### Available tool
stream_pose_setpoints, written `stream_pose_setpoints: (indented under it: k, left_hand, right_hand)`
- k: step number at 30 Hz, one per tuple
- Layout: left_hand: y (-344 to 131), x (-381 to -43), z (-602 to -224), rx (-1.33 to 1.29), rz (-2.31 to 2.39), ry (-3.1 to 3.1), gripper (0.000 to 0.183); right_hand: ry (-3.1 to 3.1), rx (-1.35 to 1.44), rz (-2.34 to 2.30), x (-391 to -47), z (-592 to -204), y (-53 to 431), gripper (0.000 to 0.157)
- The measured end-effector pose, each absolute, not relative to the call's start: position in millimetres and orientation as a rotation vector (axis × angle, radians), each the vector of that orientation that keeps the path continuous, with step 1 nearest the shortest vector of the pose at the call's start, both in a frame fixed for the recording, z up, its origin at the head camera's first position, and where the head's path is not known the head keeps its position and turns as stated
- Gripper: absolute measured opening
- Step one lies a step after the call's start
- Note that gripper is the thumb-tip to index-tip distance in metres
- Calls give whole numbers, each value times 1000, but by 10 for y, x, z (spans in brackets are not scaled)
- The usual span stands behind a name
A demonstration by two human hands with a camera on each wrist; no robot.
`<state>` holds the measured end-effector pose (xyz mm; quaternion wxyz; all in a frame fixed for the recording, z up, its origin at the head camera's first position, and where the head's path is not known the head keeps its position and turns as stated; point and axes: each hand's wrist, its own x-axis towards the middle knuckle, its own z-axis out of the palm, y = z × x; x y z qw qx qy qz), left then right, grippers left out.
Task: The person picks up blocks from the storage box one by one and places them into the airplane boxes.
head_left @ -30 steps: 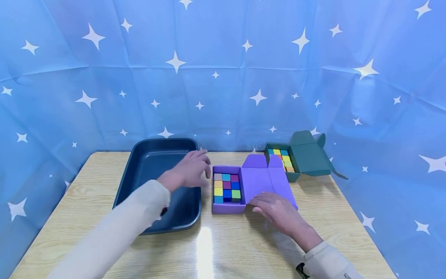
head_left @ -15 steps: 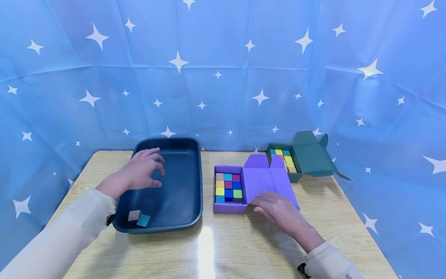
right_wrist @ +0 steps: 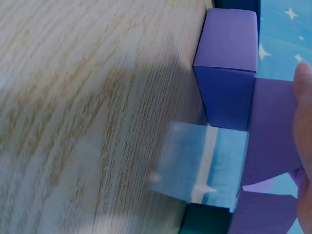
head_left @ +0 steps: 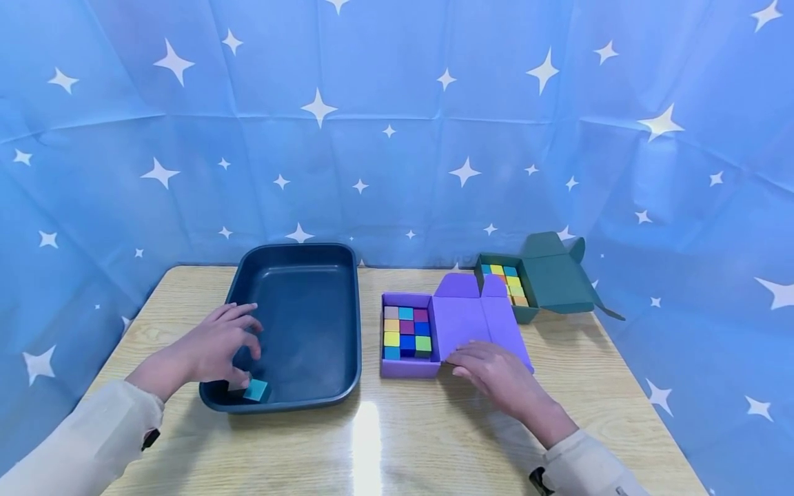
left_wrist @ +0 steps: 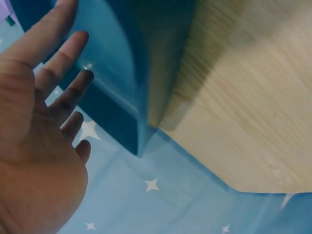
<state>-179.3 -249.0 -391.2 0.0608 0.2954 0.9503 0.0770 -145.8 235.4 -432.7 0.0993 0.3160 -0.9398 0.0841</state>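
In the head view my left hand [head_left: 214, 348] hangs over the near left corner of the dark blue tray [head_left: 358, 331], fingers spread and loosely bent, with nothing held. Its thumb tip is right by a teal cube [head_left: 256, 390] and overlaps a grey-brown cube [head_left: 237, 387], mostly hidden. The left wrist view shows the open palm [left_wrist: 39, 146] beside the tray wall. My right hand [head_left: 496, 379] rests on the opened lid [head_left: 462, 320] of the purple box [head_left: 409, 370], fingers laid along its near edge. Several coloured cubes [head_left: 406, 331] sit in rows in that box.
Behind the purple lid, at the back right, stands a green box [head_left: 525, 315] with its lid open and more coloured cubes inside. All of it stands on a wooden table [head_left: 310, 455]. A blue star-patterned cloth [head_left: 397, 138] hangs behind and at both sides.
My left hand has moved from beside the purple box leftward across the tray, then down to the cubes in its near left corner. My right hand has stayed on the purple lid.
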Motion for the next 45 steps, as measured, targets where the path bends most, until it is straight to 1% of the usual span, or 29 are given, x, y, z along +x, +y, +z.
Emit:
stream_pose_setpoints:
  k: [9, 22, 32, 40, 45]
  left_hand:
    - [-2613, -1711, -4033, 886, 149, 2934, 22]
    - [-2682, -1657, -4177, 889, 77, 2979, 25]
    - [-2722, -1662, -4257, 889, 106, 3005, 20]
    - [-2757, -1701, -4221, 847, 219, 3005, 17]
    - [-2769, -1785, -4096, 788, 353, 3017, 14]
  right_hand:
    - [-2796, 923, 256, -1446, -4311, 2351, 25]
    - [-2802, 926, 264, -1450, -4306, 2349, 25]
    - [-2808, 937, 267, -1456, -4301, 2342, 25]
    - [-2798, 946, 257, -1452, -4315, 2343, 26]
    - [-2785, 952, 255, -1454, -4321, 2343, 25]
